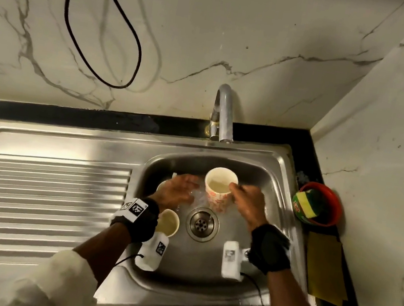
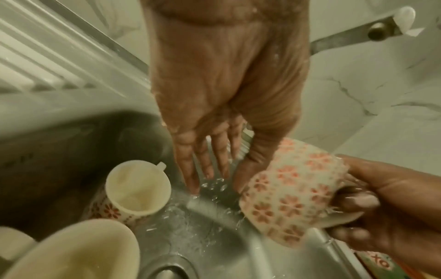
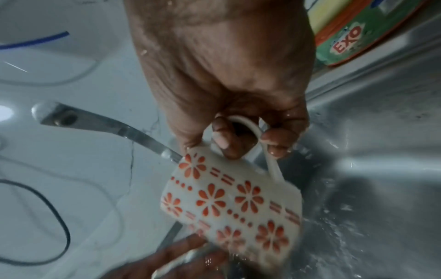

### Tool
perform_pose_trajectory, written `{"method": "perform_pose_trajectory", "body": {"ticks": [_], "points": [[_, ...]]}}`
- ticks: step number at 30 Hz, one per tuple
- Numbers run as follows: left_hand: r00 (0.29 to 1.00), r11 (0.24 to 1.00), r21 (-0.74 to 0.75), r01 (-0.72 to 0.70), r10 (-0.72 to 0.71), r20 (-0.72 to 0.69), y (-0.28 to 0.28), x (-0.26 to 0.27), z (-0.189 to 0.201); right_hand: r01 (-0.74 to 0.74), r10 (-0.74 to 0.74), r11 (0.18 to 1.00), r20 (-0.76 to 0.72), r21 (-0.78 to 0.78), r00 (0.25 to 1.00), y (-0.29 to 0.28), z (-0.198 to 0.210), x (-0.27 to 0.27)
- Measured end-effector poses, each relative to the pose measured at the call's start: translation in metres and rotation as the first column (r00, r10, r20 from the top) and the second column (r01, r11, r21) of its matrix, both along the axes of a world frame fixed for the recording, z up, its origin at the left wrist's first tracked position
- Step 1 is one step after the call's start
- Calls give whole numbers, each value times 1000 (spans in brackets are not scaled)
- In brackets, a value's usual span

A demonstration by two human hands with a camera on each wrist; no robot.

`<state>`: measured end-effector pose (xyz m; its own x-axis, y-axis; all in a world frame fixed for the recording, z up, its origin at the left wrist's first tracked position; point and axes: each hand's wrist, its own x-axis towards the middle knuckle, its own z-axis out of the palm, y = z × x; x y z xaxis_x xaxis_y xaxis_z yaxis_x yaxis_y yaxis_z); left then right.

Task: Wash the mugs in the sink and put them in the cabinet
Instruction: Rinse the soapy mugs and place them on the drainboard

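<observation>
A white mug with red flowers [image 1: 218, 191] [image 2: 293, 192] [image 3: 233, 203] hangs tilted over the steel sink [image 1: 260, 168], wet from running water. My right hand [image 1: 236, 189] [image 3: 248, 145] grips it by the handle, fingers curled through the loop. My left hand [image 1: 190, 187] [image 2: 210, 179] is just left of the mug with straight, wet fingers in the water, holding nothing. A second flowered mug [image 2: 138, 190] stands upright in the basin's left side, mostly hidden under my left hand in the head view. A third mug [image 1: 168, 223] [image 2: 78, 251] stands beside my left wrist.
The tap [image 1: 224, 114] arches over the basin's back edge and the drain [image 1: 202, 223] lies below the held mug. A ribbed draining board [image 1: 41, 193] spreads to the left. On the right counter are a red dish with a sponge [image 1: 317, 208] and a yellow cloth [image 1: 323, 266].
</observation>
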<state>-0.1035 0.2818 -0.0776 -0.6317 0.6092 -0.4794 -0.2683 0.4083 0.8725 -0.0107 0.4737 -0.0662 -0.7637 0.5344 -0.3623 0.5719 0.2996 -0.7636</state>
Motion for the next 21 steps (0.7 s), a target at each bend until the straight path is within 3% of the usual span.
{"method": "perform_pose_trajectory", "body": {"ticks": [2,4,7,9,13,17,19,21], "points": [[983,984,-68,-164,169,70,11,5,-4,4,-9,997,-53,-82,999,-6,-4,6],[951,954,-86,-288,295,94,22,10,1,96,-143,942,-126,-323,982,-8,-4,12],[947,943,-96,-319,320,-8,30,14,14,163,-223,886,-91,-434,971,-19,-9,4],[940,942,-59,-329,333,79,31,14,15,189,-251,846,-61,-498,966,-29,-11,6],[958,968,50,-245,233,169,24,14,18,201,-210,592,91,-780,973,-22,-3,17],[958,979,16,-204,196,207,21,22,18,215,-108,428,186,-878,977,-21,-4,12],[961,979,-75,-189,200,193,20,20,17,218,-98,476,195,-852,976,-21,-2,9],[980,956,-238,-173,191,56,19,20,20,191,-92,586,170,-788,981,-22,0,11]]}}
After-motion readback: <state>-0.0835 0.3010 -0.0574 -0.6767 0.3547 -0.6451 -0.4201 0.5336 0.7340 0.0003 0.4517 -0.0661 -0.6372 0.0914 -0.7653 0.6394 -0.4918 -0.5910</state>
